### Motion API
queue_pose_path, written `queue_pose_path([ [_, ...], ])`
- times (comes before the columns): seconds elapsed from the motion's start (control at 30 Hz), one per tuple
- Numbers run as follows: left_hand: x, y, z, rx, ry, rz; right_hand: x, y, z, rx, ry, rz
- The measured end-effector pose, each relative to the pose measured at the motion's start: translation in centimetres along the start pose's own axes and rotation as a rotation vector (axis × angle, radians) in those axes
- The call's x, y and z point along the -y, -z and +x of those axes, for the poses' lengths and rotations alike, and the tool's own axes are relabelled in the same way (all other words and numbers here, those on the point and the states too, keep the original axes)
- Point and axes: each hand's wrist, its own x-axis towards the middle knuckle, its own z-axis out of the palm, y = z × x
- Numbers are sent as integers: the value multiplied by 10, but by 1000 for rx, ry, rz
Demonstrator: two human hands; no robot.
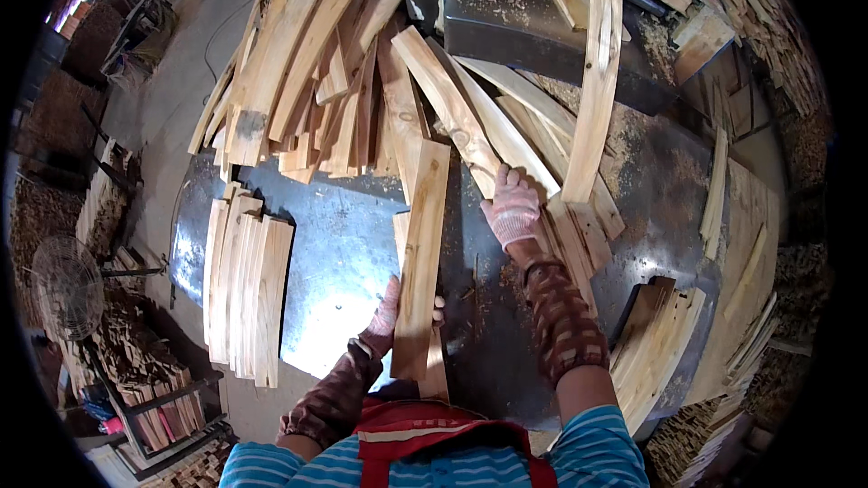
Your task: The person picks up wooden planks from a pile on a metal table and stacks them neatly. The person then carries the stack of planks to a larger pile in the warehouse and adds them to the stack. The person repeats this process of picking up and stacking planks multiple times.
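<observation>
Fingers (439,304) clamped around a board (421,253) at six o'clock.
Left hand (384,314) spans both edges, presumably for steadiness; right hand (513,208) rests bunched fingers on a plank (449,110) at twelve, clamped or not I cannot tell. Loose pile (276,54) at eleven; stack (246,289) at eight, aligned, probably for order.

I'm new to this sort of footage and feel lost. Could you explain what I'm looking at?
There is no robot here: these are a person's own two hands. The single picture comes from a wide fisheye camera worn on the head, looking down, so straight edges bend. The left hand holds a long wooden board. The right hand is at the near end of another board; whether it grips it is hard to tell. On the metal table lie a neat row of boards on the left and a loose heap farther off.
</observation>
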Motion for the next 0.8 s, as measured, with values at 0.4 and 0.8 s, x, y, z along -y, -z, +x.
queue_pose_path([
  [0.4, 17, 10, -22, -1005, -199, 1249, 4, 6, -167, 599, -124, 735],
  [0.8, 25, 17, -38, -525, -440, 487, 31, -9, -286, 664, 184, 509],
])
